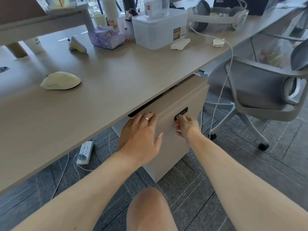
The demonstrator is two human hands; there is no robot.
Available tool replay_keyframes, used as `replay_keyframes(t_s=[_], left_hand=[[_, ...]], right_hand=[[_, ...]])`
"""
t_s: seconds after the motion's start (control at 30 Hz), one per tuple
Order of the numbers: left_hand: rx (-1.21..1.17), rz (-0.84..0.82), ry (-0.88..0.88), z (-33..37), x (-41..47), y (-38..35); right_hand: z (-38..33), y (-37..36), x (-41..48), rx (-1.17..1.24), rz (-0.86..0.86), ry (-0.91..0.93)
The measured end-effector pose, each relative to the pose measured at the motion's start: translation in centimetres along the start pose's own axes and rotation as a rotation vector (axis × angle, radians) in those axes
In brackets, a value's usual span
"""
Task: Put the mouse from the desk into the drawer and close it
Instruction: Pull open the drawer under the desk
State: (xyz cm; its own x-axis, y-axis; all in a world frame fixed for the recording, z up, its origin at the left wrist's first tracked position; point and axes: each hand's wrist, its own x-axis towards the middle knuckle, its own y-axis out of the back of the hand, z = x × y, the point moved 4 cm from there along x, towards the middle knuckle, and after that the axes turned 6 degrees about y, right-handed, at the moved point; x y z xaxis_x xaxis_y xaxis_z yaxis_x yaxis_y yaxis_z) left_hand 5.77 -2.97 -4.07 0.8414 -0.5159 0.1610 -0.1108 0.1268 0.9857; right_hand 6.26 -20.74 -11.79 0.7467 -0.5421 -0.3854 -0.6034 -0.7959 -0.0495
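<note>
The mouse (60,80) lay on the desk (116,77), up and well left of the drawer (180,104) beneath the desk edge. The left hand (141,132) rested flat on the drawer's top front edge, fingers spread, gripping nothing. The right hand (186,126) sat at the dark lock panel (181,113) on the drawer front, fingertips pinched together, apparently on a small key, though blur hid it.
</note>
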Motion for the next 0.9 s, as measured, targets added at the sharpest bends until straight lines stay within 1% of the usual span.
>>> replay_keyframes(t_s=[0.07,0.17,0.3,0.53,0.7,0.9], left_hand=[[0.001,-0.001,0.001,0.1,0.0,0.0],[0.005,0.008,0.011,0.1,0.0,0.2],[0.031,-0.008,0.019,0.5,-0.1,0.5],[0.079,-0.050,0.059,1.7,-0.5,1.0],[0.139,-0.080,0.083,2.3,-0.8,1.1],[0.157,-0.081,0.078,2.6,-1.0,1.1]], right_hand=[[0.3,1.4,-0.9,-0.031,0.034,0.044],[1.1,4.2,-2.9,-0.006,0.040,0.099],[2.7,8.3,-5.6,0.025,0.102,0.108],[4.5,14.6,-9.5,-0.054,0.188,0.142],[5.1,17.0,-11.5,-0.042,0.225,0.138],[5.2,18.1,-12.7,-0.038,0.233,0.138]])
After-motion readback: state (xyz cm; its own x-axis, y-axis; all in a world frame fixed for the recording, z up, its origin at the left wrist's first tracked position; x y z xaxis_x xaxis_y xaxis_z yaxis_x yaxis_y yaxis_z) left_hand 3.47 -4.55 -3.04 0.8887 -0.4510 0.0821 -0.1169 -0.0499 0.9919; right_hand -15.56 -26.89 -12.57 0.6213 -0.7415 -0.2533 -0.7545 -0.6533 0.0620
